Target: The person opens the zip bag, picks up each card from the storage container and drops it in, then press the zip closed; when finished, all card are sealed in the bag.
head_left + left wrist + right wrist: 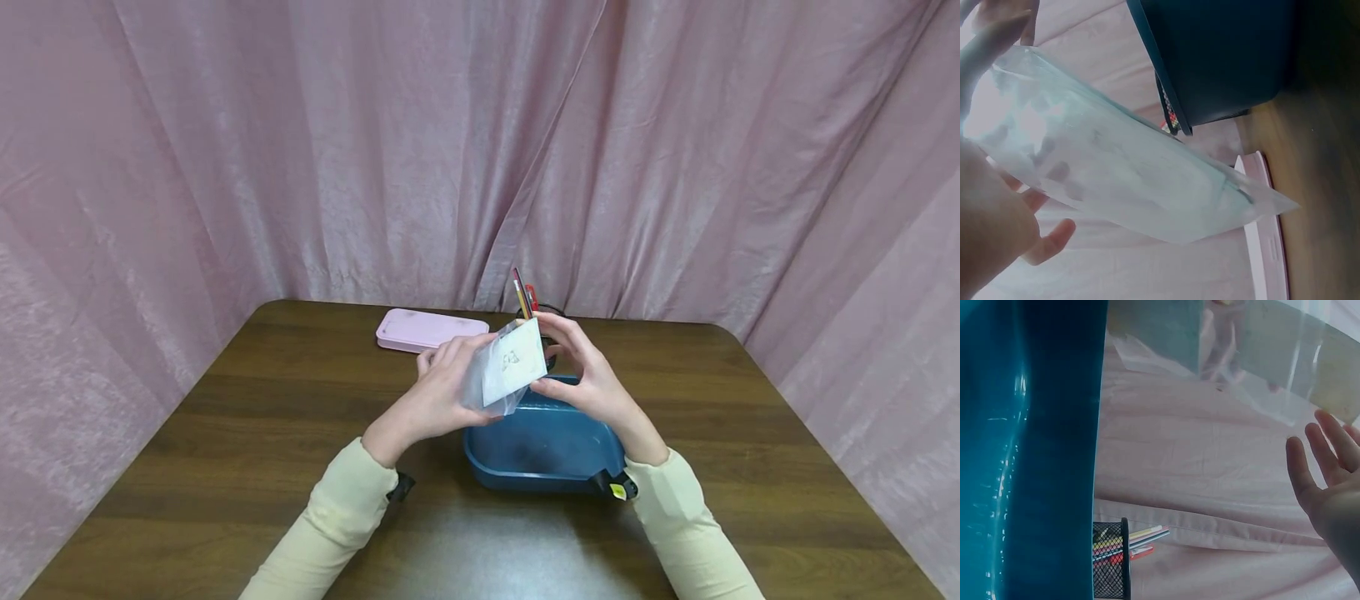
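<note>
Clear plastic bag [504, 371] with white card inside held above far rim of blue bin [547, 450]: left hand [442, 392] grips its left side, right hand [588, 375] pinches the right edge (steadier if both grips stay level).

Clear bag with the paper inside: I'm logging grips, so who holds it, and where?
Both hands hold the clear bag: left hand at its left side, right hand at its right edge.
</note>
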`<state>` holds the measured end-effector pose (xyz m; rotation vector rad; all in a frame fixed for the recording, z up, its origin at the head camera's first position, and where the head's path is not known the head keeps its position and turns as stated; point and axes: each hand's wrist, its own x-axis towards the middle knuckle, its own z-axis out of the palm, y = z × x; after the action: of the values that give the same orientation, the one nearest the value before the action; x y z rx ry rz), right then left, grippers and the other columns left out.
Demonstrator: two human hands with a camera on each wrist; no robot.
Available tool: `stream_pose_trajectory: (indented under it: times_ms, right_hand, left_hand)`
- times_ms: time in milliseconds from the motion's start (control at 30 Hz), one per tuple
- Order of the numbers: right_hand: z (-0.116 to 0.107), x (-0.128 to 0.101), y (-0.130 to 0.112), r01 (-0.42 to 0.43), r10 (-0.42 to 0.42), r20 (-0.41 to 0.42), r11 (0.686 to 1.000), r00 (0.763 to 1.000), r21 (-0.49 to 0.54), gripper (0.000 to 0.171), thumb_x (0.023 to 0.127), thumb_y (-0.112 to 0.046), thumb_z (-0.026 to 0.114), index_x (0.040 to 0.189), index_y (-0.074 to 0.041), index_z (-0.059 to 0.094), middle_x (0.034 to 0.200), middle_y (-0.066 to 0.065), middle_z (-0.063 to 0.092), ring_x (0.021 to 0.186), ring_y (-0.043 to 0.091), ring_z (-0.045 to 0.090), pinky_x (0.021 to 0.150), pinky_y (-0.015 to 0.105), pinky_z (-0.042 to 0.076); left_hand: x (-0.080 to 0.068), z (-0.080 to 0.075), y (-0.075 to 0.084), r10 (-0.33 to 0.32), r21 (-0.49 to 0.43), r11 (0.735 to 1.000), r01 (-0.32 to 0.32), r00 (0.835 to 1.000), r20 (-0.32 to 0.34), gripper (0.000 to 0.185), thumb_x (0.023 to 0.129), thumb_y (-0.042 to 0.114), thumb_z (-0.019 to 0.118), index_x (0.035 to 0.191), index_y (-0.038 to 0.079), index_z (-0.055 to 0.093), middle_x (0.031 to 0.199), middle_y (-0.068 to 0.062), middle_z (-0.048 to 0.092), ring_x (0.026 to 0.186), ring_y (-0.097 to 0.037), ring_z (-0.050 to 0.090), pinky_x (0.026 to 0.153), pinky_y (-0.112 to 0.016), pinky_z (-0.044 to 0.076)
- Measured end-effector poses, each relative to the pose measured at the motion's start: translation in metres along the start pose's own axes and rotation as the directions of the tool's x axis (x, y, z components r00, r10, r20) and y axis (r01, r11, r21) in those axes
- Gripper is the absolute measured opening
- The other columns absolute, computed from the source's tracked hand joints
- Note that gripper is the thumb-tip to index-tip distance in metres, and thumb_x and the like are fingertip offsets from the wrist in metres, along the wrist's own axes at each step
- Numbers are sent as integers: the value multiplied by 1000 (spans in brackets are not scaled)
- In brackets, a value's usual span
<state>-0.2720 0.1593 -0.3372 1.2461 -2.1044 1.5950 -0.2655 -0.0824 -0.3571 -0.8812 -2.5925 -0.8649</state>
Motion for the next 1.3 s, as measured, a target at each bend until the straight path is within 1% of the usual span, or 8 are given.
stream_pose_trajectory:
  times_ms: [100, 500, 667, 800, 933, 1033, 1167, 1300]
  right_hand:
    - [0, 1, 0, -20, 21, 34, 999, 999, -30, 76, 82, -3, 74, 146, -3, 34, 146, 18, 41, 129, 5, 43, 95, 23, 45]
    - [1, 3, 1, -51, 74, 138, 986, 988, -160, 80, 79, -3, 77, 148, -9, 37, 155, 10, 34, 134, 19, 37, 96, 28, 47]
    - [0, 3, 0, -75, 98, 131, 982, 987, -174, 76, 80, -4, 76, 146, -9, 39, 153, 10, 35, 132, 9, 38, 94, 34, 49]
    - [0, 2, -2, -53, 69, 75, 979, 995, -198, 61, 80, -1, 75, 136, -5, 50, 141, 13, 44, 121, 10, 45, 88, 32, 50]
    - [3, 1, -9, -32, 39, 20, 966, 999, -258, 36, 83, -2, 72, 118, -6, 64, 105, 9, 59, 91, 10, 54, 74, 24, 49]
    - [8, 0, -15, -50, 71, 60, 956, 996, -288, 28, 86, -6, 70, 114, -11, 66, 82, 1, 64, 73, 6, 56, 66, 22, 48]
    - [18, 0, -19, -46, 95, 148, 952, 984, -303, 26, 88, -11, 70, 114, -11, 66, 81, -3, 69, 73, 3, 60, 66, 25, 51]
    - [25, 0, -22, -36, 82, 134, 948, 988, -317, 22, 87, -12, 71, 109, -10, 67, 88, -1, 70, 77, 6, 61, 67, 28, 52]
  left_hand:
    - [0, -1, 2, 23, -9, 1000, -23, 1000, -14, 100, 65, 32, 89, 146, 21, 31, 136, -7, 45, 126, -28, 42, 100, -60, 21]
    - [-1, -2, 2, 68, 7, 998, -67, 994, -81, 101, 62, 27, 91, 144, 21, 32, 136, -9, 46, 126, -29, 42, 99, -59, 22]
    - [-1, -1, 0, 66, 22, 998, -64, 994, -87, 100, 64, 34, 90, 144, 24, 31, 137, -7, 46, 127, -27, 42, 98, -57, 23]
    - [-1, 0, 0, 48, 32, 998, -45, 994, -99, 99, 65, 35, 89, 144, 24, 31, 137, -7, 46, 127, -26, 42, 98, -56, 23]
    - [-1, -1, 1, 11, 44, 999, -5, 990, -142, 99, 65, 35, 89, 144, 23, 31, 135, -8, 47, 124, -26, 43, 99, -57, 23]
    - [-1, -1, 1, -19, 50, 998, 29, 982, -188, 99, 65, 33, 89, 144, 22, 31, 133, -10, 47, 123, -27, 42, 98, -57, 23]
    - [-2, 0, 1, -40, 52, 997, 54, 972, -232, 100, 64, 30, 90, 144, 21, 31, 133, -13, 45, 124, -30, 42, 99, -59, 21]
    - [-3, 1, 4, -48, 25, 998, 55, 971, -235, 101, 63, 29, 91, 144, 21, 31, 134, -13, 44, 124, -31, 41, 99, -61, 19]
